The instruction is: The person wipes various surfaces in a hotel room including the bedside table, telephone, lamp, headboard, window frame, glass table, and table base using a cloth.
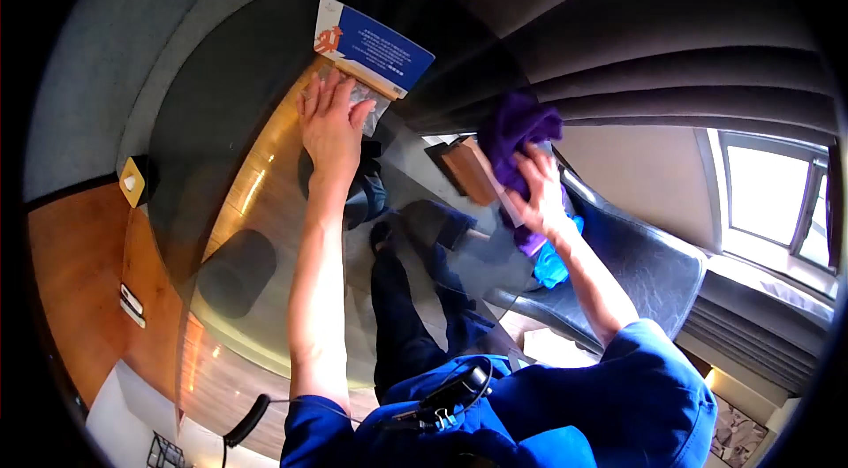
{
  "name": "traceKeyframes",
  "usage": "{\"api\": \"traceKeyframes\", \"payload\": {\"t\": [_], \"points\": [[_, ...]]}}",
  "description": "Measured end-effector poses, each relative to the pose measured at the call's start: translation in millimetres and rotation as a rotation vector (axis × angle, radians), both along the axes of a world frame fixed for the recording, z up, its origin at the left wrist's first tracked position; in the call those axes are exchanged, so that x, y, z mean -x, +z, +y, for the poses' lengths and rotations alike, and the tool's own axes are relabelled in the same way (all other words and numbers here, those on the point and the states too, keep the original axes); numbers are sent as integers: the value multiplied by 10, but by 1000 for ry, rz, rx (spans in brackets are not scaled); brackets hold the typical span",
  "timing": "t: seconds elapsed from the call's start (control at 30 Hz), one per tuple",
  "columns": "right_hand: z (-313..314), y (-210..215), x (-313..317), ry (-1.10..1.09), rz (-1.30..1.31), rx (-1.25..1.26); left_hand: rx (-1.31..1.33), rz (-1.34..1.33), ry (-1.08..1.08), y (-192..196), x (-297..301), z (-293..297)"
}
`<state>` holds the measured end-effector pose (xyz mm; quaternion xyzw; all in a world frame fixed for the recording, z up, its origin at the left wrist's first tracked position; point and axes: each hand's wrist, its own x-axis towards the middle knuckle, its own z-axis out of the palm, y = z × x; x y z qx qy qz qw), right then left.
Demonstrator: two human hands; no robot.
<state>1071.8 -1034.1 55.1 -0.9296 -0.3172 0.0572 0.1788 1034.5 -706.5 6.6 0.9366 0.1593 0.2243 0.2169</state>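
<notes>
My left hand (pixel 334 119) is stretched out over the round dark glass table, fingers apart and lying flat. Its fingertips are by the wooden base (pixel 367 79) of an upright blue and white sign card (pixel 375 44). A shiny, crumpled-looking patch (pixel 373 106) shows beside the fingers; I cannot tell what it is. On the right, my right hand (pixel 537 190) is closed on a bunched purple cloth (pixel 521 128). Just left of that cloth is a tilted brown box (pixel 473 169); whether the hand also grips it is hidden. Bright blue material (pixel 552 265) shows below the right wrist.
A dark leather chair (pixel 618 265) stands at the right, before a window (pixel 768 194) and grey curtains (pixel 689 53). A dark round stool (pixel 238 274) shows through the glass. At left is a wooden panel (pixel 79 265) with a yellow holder (pixel 132 181).
</notes>
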Motion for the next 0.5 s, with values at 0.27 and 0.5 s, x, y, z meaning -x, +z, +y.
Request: {"api": "traceKeyframes", "payload": {"t": [0.27, 0.5], "points": [[420, 623, 233, 56, -96, -206, 155, -37, -22, 77, 13, -38], [1045, 235, 549, 176, -203, 22, 38, 154, 127, 225, -154, -361]]}}
